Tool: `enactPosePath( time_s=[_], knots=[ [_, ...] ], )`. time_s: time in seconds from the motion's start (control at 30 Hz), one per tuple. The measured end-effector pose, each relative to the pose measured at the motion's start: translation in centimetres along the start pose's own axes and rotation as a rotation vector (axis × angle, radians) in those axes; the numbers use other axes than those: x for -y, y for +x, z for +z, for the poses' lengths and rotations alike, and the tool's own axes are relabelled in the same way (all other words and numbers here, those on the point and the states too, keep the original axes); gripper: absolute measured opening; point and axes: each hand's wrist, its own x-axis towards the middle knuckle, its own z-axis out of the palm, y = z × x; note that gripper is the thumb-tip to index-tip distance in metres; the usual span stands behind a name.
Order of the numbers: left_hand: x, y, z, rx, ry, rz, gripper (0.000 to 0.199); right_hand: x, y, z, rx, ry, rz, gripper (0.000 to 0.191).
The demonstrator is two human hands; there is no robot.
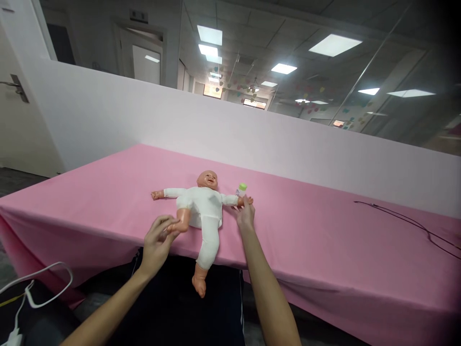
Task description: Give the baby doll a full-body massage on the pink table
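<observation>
Baby doll (211, 206) on its back on pink cloth (309, 230), head twd wall (108, 113), one leg bent up, the other over the near edge w/ foot (200, 278) past it. L hand (156, 242): fingers & thumb closed on the bent leg's foot (176, 227). R hand (247, 215): grasping the doll's outstretched arm at wrist/hand; exact finger wrap partly hidden. Green-capped bottle (242, 189) just beyond that wrist, easily knocked, est. Handling (judged): white body (204, 202) looks fabric, prob. soft stuffing, so limbs would flop & fold; head (208, 179), hands & feet look like smooth vinyl, firmer, a bit slick. Wt. prob. light to mod., not esp. fragile, but a pull on one foot or wrist could twist the torso or strain the seams. Best hold for moving whole doll: one palm under back/bottom, other behind head & neck. For limb work, take it just above the vinyl/cloth join, w/ light pressure. Overhanging leg may drag the wt. edgeward, so keep torso supported.
</observation>
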Motion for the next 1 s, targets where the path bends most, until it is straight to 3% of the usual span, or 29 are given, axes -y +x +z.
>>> enactPosePath(
  time_s=[0.17, 0.27, 0.33, 0.43, 0.5, 0.63, 0.7, 0.77, 0.87, 1.0],
  knots=[
    [0.5, 7.8, 4.2, 0.245, -0.178, -0.112, 0.03, 0.5, -1.9, 3.7, 0.302, -0.216, -0.18, 0.04],
    [1.0, 9.8, 6.1, 0.283, -0.264, -0.227, 0.035, -0.6, -3.0, 4.7, 0.38, -0.39, -0.239, 0.031],
    [0.8, 9.7, 6.1, 0.264, -0.287, -0.283, 0.038, -1.0, -3.2, 4.6, 0.405, -0.469, -0.288, 0.031],
    [-0.4, 7.1, 3.5, 0.215, -0.244, -0.254, 0.037, -0.4, -2.0, 3.4, 0.329, -0.331, -0.254, 0.038],
    [-1.1, 3.9, 0.6, 0.199, -0.148, -0.174, 0.031, 0.3, -0.7, 2.0, 0.17, -0.172, -0.139, 0.041],
    [-1.5, -3.1, -4.0, 0.342, -0.028, -0.117, 0.019, 0.6, 1.0, -0.8, -0.065, -0.048, 0.058, 0.028],
    [-1.3, -5.1, -4.7, 0.392, -0.029, -0.121, 0.018, 0.4, 1.1, -1.2, -0.074, -0.045, 0.088, 0.023],
    [-1.1, -5.4, -4.3, 0.401, -0.034, -0.115, 0.018, 0.4, 0.8, -0.8, -0.056, -0.033, 0.096, 0.023],
    [-1.0, -2.0, -2.2, 0.346, -0.044, -0.101, 0.019, 1.1, -0.1, 1.1, 0.059, 0.002, 0.022, 0.031],
    [-0.4, 5.7, 2.0, 0.226, -0.146, -0.146, 0.03, 1.4, -2.1, 3.7, 0.339, -0.194, -0.17, 0.041]
  ],
)
